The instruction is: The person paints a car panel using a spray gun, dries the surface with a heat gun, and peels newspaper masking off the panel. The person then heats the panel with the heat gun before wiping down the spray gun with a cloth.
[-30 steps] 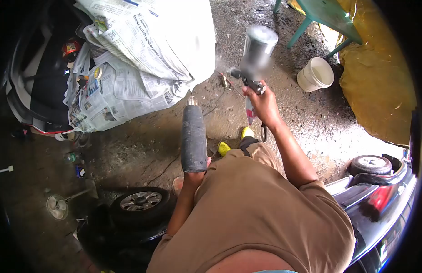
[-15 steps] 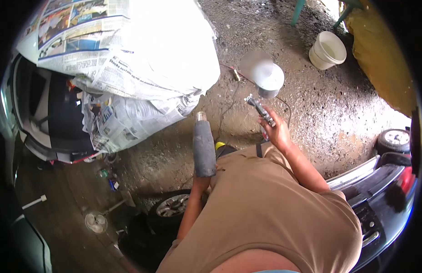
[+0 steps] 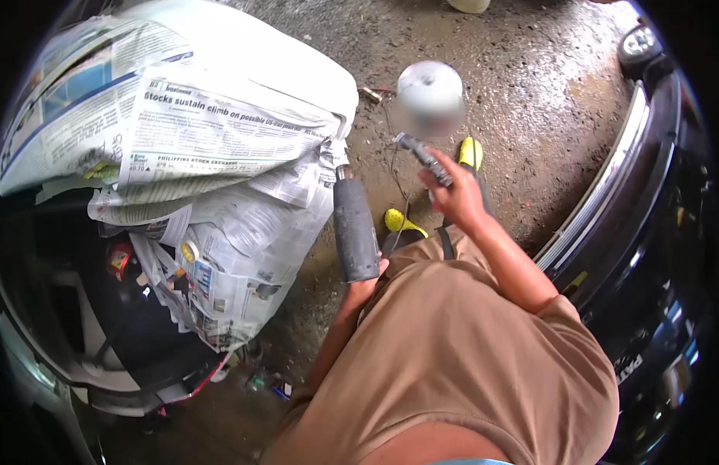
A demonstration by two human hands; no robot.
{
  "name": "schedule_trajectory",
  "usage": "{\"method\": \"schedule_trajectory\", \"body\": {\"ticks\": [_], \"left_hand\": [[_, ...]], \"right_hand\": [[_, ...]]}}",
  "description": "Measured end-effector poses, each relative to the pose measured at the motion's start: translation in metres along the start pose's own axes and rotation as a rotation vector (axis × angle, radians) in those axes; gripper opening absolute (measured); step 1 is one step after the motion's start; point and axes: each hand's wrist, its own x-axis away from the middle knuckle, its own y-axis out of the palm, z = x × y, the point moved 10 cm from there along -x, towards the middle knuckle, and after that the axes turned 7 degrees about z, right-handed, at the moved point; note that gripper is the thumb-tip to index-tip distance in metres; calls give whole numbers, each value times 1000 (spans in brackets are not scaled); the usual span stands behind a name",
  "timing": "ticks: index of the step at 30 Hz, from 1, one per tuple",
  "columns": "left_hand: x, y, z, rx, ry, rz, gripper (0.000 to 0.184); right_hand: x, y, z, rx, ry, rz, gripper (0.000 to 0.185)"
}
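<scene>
Fingers of your right hand (image 3: 462,198) are closed around the grip of a spray gun (image 3: 425,160), curled narrow about its metal body, while those of your left hand (image 3: 366,288) are mostly hidden under the heat gun (image 3: 354,225), so you cannot tell exactly how they wrap its handle. The spray gun's cup (image 3: 429,87) sits beyond your right fingers, farther from your body, its lower part blurred, and the metal body slants away from them toward the left. The dark barrel of the heat gun rises just past your left fingers, its metal nozzle (image 3: 343,172) pointing away from you, close to the edge of the newspaper covering (image 3: 220,128). That covering spreads out to the left of both sets of fingers, with white sheeting (image 3: 297,66) on its far side and a roll of tape (image 3: 190,252) lying on its nearer part. Farther left of your left fingers is a dark vehicle (image 3: 38,263) with a red rim along its lower edge. Between your hands, a thin cable (image 3: 392,159) runs over the wet, gritty ground (image 3: 522,101). One yellow shoe (image 3: 471,153) shows just beyond your right fingers; the other yellow shoe (image 3: 400,221) lies between your two hands. Well to the right of your right fingers stands a black car (image 3: 654,256) with a silvery strip (image 3: 600,186) along its near side.
</scene>
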Motion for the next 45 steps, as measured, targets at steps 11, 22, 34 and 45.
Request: {"method": "schedule_trajectory", "body": {"ticks": [11, 22, 34, 45], "left_hand": [[38, -61, -17, -65, -129, -135, 42], [50, -90, -45, 26, -4, -114, 30], [51, -102, -24, -41, -17, -170, 39], [39, -90, -15, -132, 28, -222, 35]], "right_hand": [[86, 86, -31, 65, 66, 33, 44], [99, 126, -46, 156, -9, 47, 44], [83, 152, -35, 216, -33, 28, 47], [133, 62, -64, 304, -288, 255, 50]]}}
